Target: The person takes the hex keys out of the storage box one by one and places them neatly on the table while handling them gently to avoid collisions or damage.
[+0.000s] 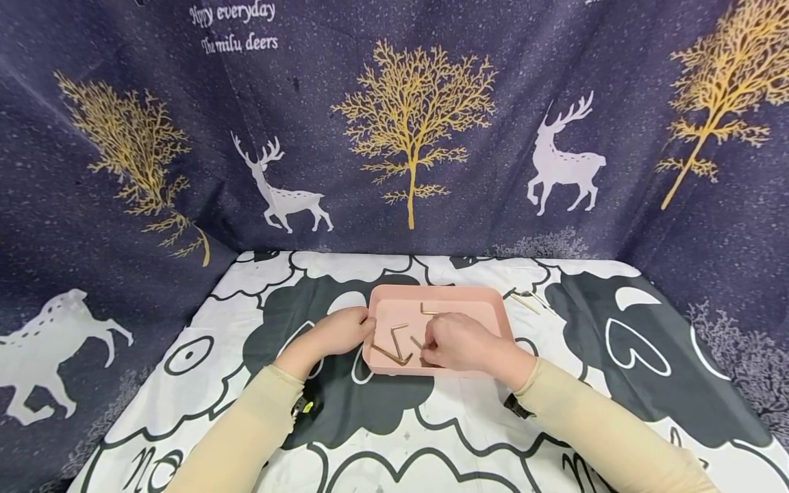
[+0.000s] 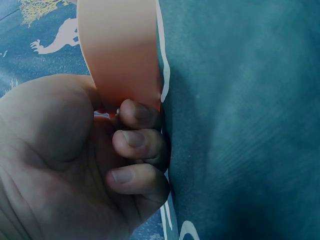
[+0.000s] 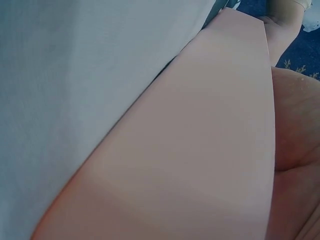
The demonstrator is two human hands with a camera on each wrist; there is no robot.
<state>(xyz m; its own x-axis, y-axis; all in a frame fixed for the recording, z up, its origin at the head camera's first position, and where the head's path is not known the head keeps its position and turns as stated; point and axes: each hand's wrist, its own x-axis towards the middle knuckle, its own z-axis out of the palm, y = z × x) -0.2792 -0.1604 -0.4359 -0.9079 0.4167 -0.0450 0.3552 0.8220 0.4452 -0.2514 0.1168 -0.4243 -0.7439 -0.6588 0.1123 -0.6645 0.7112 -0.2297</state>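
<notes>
A pink rectangular tray [image 1: 444, 293] lies on the table and holds several bronze-coloured hex keys, among them one L-shaped key [image 1: 395, 337] at the left and another key [image 1: 429, 312] near the back wall. My left hand [image 1: 346, 330] grips the tray's left end wall; in the left wrist view, its curled fingers [image 2: 135, 140] press the outside of the wall. Inside the tray, my right hand [image 1: 459, 340] has its fingers curled down around a hex key [image 1: 416, 340], of which one end shows. The tray's side wall [image 3: 200, 120] hides those fingertips in the right wrist view.
To the right behind the tray, a gold-coloured thin rod [image 1: 525, 302] and a silvery one lie on the patterned cloth [image 1: 370, 462]. A dark curtain [image 1: 407, 253] with deer and trees hangs behind the table and along both sides.
</notes>
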